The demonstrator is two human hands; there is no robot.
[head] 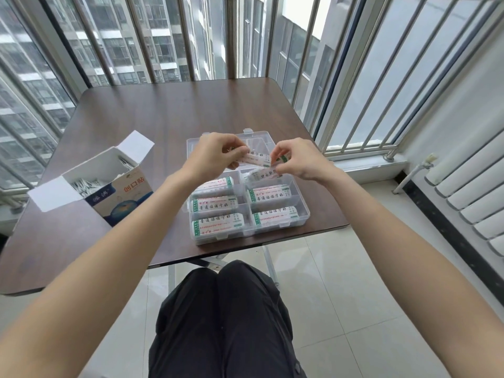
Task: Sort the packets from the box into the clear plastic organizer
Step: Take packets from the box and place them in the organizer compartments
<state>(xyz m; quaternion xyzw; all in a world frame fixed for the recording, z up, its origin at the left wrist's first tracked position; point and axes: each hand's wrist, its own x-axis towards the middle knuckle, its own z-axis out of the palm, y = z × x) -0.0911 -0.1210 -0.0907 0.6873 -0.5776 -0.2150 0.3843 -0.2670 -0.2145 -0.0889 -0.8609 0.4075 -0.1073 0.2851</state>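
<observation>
Packets (257,159) held up over the clear plastic organizer (305,214), between both hands; white strips with green ends and dark print; looks like two or more fanned, count hard to tell from here. Left hand (211,156) has its grip pinched on the left end of the upper packet, thumb and fingertips curled on it; right hand (300,159) grip pinched on the right end, also reaching the lower packet just above the organizer's far-right compartment. Organizer sits on the surface (141,118) near the front edge, lid off or folded back, can't tell which; near compartments on both sides already hold stacked packets lying flat, print up; far compartments mostly hidden behind the hands. Box (120,195) stands left of the organizer, apart from it, flaps open, more white packets loose inside; blue and orange printing on its side. Surface is dark brown wood-look; person seated, dark trousers (223,323) below the edge; tiled floor (354,282); window bars (191,36) beyond; radiator (469,192) at right.
</observation>
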